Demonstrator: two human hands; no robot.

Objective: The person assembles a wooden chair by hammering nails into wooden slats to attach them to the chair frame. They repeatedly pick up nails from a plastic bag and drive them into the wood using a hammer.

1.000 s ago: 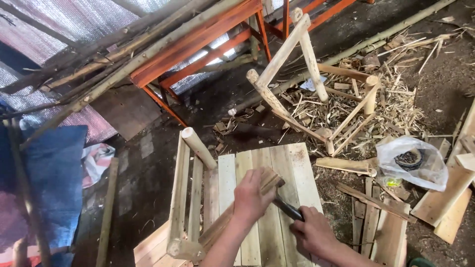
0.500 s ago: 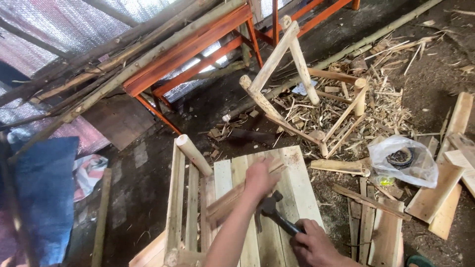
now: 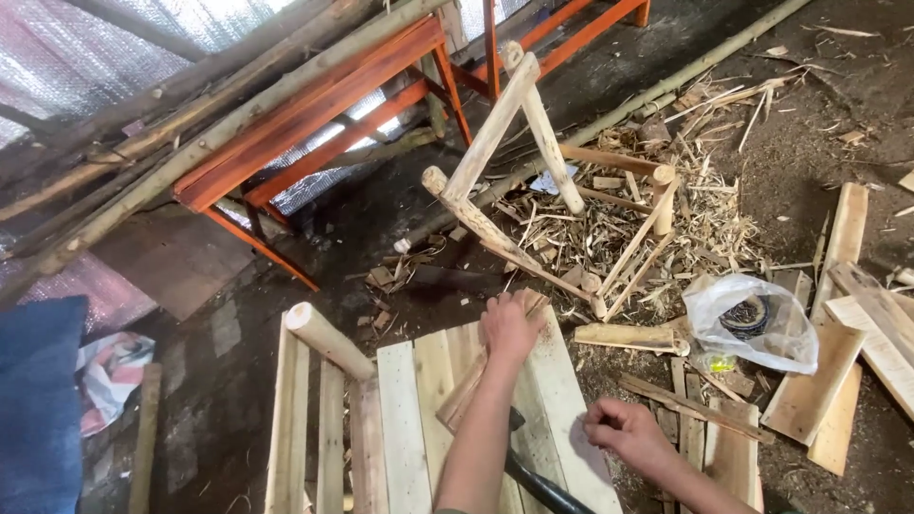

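Hands working on pale planks (image 3: 409, 419): left hand (image 3: 509, 328) pressing a wooden stick (image 3: 476, 381) flat, steadying it; right hand (image 3: 628, 436) gripping a dark tool handle (image 3: 538, 485).

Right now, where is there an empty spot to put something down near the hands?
The pale slats left of the left hand are bare, up to the round post. The dark floor between that frame and the blue cloth is mostly open. Crowded: shavings beyond the frame, and the plastic bag and boards beside the right hand.
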